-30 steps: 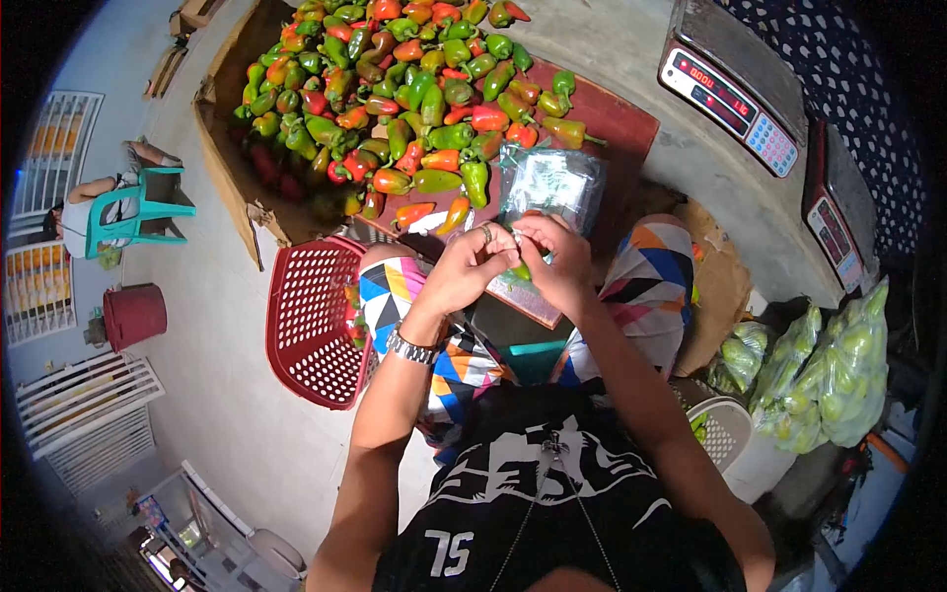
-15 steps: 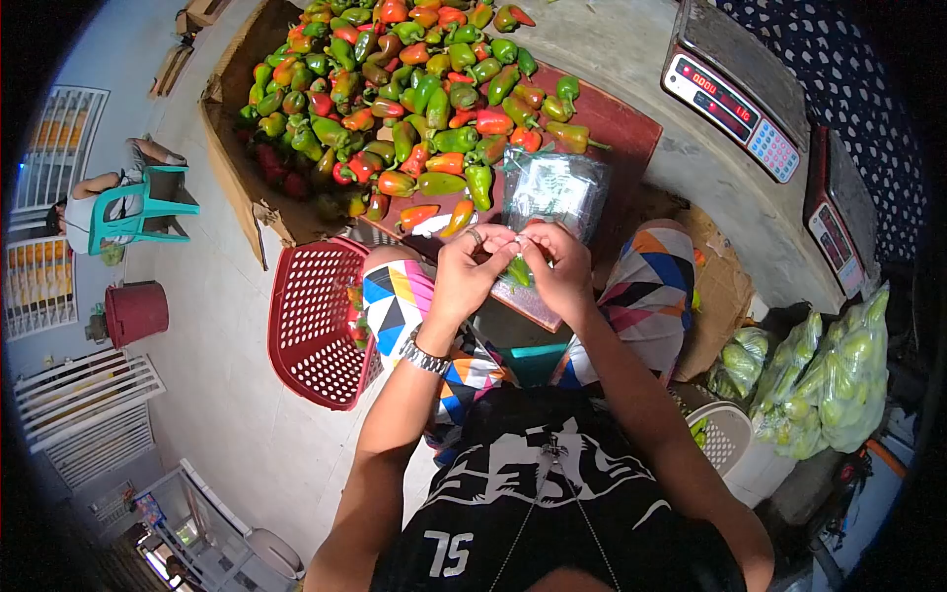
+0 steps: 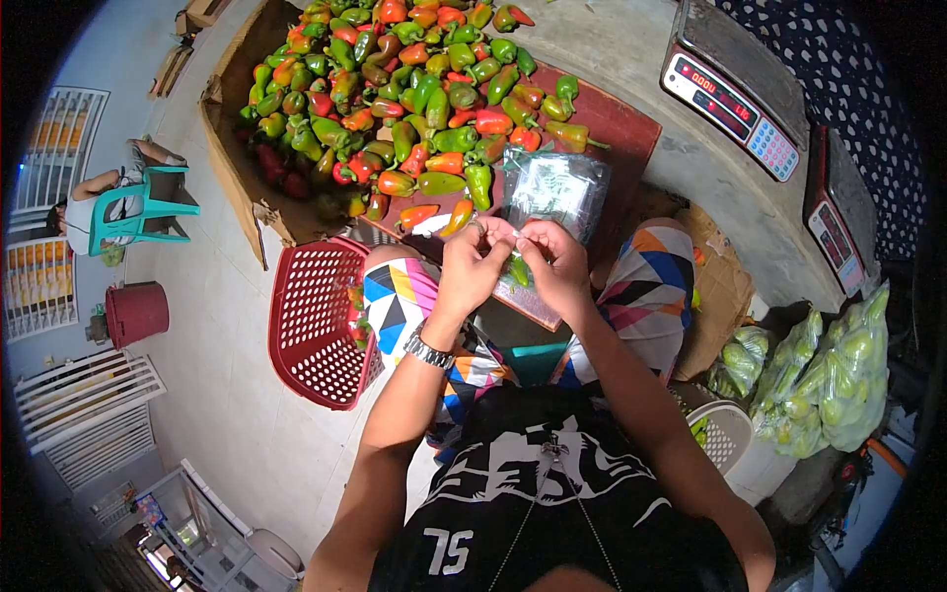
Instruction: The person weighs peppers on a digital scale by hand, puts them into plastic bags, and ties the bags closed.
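Observation:
My left hand (image 3: 472, 260) and my right hand (image 3: 555, 264) meet above the near edge of the dark red board (image 3: 631, 128). Both are closed, fingertips pinching the gathered top of a small clear plastic bag (image 3: 519, 270). Green peppers show through the bag below my fingers; the rest is hidden by my hands. Just beyond them lies a stack of clear plastic bags (image 3: 557, 187). A large heap of green, red and orange peppers (image 3: 424, 104) spreads over the board's far left, with a few loose ones close to my left hand.
A red perforated basket (image 3: 321, 326) stands left of my legs. Cardboard (image 3: 232, 148) borders the heap. Two digital scales (image 3: 730, 104) sit at the right. Filled plastic bags of green produce (image 3: 853, 380) rest at the lower right. A person sits on a green chair (image 3: 148, 209) far left.
My hands have shifted very slightly, still pinching the top of the plastic bag. The heap of peppers and surroundings stay the same.

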Motion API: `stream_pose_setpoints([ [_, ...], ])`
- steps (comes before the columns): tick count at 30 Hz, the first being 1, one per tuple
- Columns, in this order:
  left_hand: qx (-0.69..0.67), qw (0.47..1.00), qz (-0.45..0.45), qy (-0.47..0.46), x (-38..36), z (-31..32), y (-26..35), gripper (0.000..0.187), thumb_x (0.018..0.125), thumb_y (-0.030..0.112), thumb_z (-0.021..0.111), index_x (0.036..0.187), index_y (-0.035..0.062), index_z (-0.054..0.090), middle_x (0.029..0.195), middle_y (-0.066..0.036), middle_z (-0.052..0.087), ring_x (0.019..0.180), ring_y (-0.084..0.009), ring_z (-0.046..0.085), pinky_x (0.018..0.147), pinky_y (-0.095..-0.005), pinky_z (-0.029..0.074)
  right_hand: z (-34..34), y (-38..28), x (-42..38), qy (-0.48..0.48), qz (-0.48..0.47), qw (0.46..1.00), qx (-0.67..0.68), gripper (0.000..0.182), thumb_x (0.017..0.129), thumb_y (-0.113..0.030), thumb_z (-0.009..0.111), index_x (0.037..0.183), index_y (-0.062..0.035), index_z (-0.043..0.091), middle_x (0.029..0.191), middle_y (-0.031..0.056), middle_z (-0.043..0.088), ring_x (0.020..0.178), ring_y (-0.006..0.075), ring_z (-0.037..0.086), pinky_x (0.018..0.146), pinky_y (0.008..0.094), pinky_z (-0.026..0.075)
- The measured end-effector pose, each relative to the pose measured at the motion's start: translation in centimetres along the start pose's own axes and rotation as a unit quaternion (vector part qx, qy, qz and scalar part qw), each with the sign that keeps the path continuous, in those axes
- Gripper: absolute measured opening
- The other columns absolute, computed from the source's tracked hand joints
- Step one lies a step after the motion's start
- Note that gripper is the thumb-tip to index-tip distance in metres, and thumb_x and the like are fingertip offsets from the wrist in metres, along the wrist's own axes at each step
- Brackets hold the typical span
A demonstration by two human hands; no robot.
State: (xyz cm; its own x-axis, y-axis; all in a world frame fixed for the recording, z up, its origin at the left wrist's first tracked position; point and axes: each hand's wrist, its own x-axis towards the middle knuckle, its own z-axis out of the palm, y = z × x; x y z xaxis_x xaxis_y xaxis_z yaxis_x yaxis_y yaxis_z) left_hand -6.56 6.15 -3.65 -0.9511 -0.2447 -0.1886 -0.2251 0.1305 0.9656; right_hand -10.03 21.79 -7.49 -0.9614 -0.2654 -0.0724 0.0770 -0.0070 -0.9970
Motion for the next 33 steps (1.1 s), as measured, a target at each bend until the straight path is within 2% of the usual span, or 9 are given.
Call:
stream_pose_setpoints([
  [3, -0.141, 0.989, -0.045, 0.016, -0.2, -0.1, 0.3, 0.011, 0.097, 0.002, 0.068, 0.108, -0.0012, 0.068, 0.091, 0.0, 0.069, 0.077, -0.0066, 0.063, 0.065, -0.0228, 0.052, -0.5, 0.2, 0.2, 0.002, 0.015, 1.0, 0.008, 0.012, 0.097, -0.01, 0.07, 0.105, -0.001, 0.069, 0.09, 0.0041, 0.071, 0.081, 0.0083, 0.066, 0.074, 0.026, 0.053],
  [7, -0.029, 0.997, -0.066, -0.016, -0.9, -0.6, 1.3, 0.011, 0.095, 0.008, 0.075, 0.098, -0.0016, 0.071, 0.08, 0.001, 0.069, 0.066, -0.0068, 0.062, 0.059, -0.0235, 0.051, -0.5, 0.4, 0.3, -0.003, 0.018, 0.999, 0.027, 0.014, 0.098, -0.012, 0.068, 0.106, -0.0007, 0.069, 0.089, 0.0036, 0.071, 0.081, 0.0078, 0.065, 0.075, 0.0256, 0.052],
  [10, 0.097, 0.994, -0.017, 0.052, -1.2, 0.2, 1.8, 0.017, 0.089, 0.012, 0.082, 0.089, -0.0026, 0.073, 0.075, -0.004, 0.073, 0.064, -0.0082, 0.064, 0.062, -0.0266, 0.054, -0.4, 0.2, 0.3, -0.005, 0.018, 0.999, 0.045, 0.014, 0.098, -0.012, 0.068, 0.106, -0.0008, 0.069, 0.089, 0.0033, 0.071, 0.081, 0.0079, 0.065, 0.075, 0.0256, 0.052],
  [17, 0.212, 0.969, 0.054, 0.118, -1.8, 1.8, 3.3, 0.015, 0.087, 0.01, 0.074, 0.087, -0.004, 0.07, 0.076, -0.018, 0.071, 0.067, -0.0283, 0.071, 0.067, -0.0378, 0.055, -0.3, 0.0, 0.0, -0.008, 0.004, 1.0, 0.015, 0.012, 0.097, -0.009, 0.069, 0.106, -0.0006, 0.07, 0.093, 0.0049, 0.071, 0.084, 0.0096, 0.066, 0.077, 0.0255, 0.053],
  [21, 0.177, 0.977, 0.013, 0.117, -1.1, 1.1, 3.4, 0.014, 0.088, 0.009, 0.074, 0.092, -0.0041, 0.071, 0.081, -0.017, 0.07, 0.072, -0.0257, 0.07, 0.07, -0.0361, 0.054, -0.4, -0.3, -0.1, -0.026, -0.03, 0.999, -0.021, 0.014, 0.096, -0.009, 0.071, 0.106, -0.0002, 0.07, 0.097, 0.0072, 0.07, 0.085, 0.0128, 0.068, 0.076, 0.0272, 0.054],
  [24, 0.139, 0.979, 0.106, 0.107, -0.8, 0.6, 2.2, 0.013, 0.089, 0.007, 0.075, 0.097, -0.003, 0.073, 0.083, -0.014, 0.071, 0.074, -0.0218, 0.069, 0.07, -0.0338, 0.054, -0.5, -1.2, 0.0, -0.029, -0.052, 0.997, -0.045, 0.015, 0.095, -0.009, 0.072, 0.107, -0.0002, 0.07, 0.098, 0.0087, 0.069, 0.086, 0.015, 0.07, 0.076, 0.0285, 0.055],
  [27, 0.128, 0.987, 0.078, 0.062, -0.8, 0.0, 2.1, 0.014, 0.091, 0.006, 0.073, 0.104, -0.0013, 0.074, 0.091, -0.009, 0.073, 0.081, -0.0153, 0.065, 0.078, -0.0298, 0.053, -0.5, -1.2, 0.0, -0.023, -0.059, 0.996, -0.062, 0.014, 0.095, -0.009, 0.072, 0.106, -0.0003, 0.07, 0.098, 0.0101, 0.07, 0.085, 0.0165, 0.071, 0.075, 0.0292, 0.055],
  [30, 0.122, 0.983, 0.128, 0.046, -0.8, 0.0, 2.3, 0.013, 0.091, 0.004, 0.074, 0.102, -0.0017, 0.075, 0.089, -0.007, 0.072, 0.081, -0.0135, 0.065, 0.077, -0.0295, 0.053, -0.4, -0.9, -0.2, -0.018, -0.053, 0.997, -0.056, 0.013, 0.095, -0.009, 0.072, 0.104, -0.0002, 0.07, 0.097, 0.0111, 0.07, 0.084, 0.0177, 0.071, 0.075, 0.0295, 0.055],
  [33, 0.112, 0.992, 0.051, 0.034, -0.8, -0.1, 2.4, 0.012, 0.09, 0.004, 0.076, 0.1, -0.0021, 0.075, 0.089, -0.007, 0.072, 0.08, -0.0133, 0.065, 0.074, -0.0288, 0.053, -0.2, -0.5, -0.2, -0.006, -0.063, 0.996, -0.054, 0.012, 0.096, -0.009, 0.071, 0.104, -0.0002, 0.07, 0.096, 0.0111, 0.07, 0.083, 0.0179, 0.071, 0.074, 0.0296, 0.055],
])
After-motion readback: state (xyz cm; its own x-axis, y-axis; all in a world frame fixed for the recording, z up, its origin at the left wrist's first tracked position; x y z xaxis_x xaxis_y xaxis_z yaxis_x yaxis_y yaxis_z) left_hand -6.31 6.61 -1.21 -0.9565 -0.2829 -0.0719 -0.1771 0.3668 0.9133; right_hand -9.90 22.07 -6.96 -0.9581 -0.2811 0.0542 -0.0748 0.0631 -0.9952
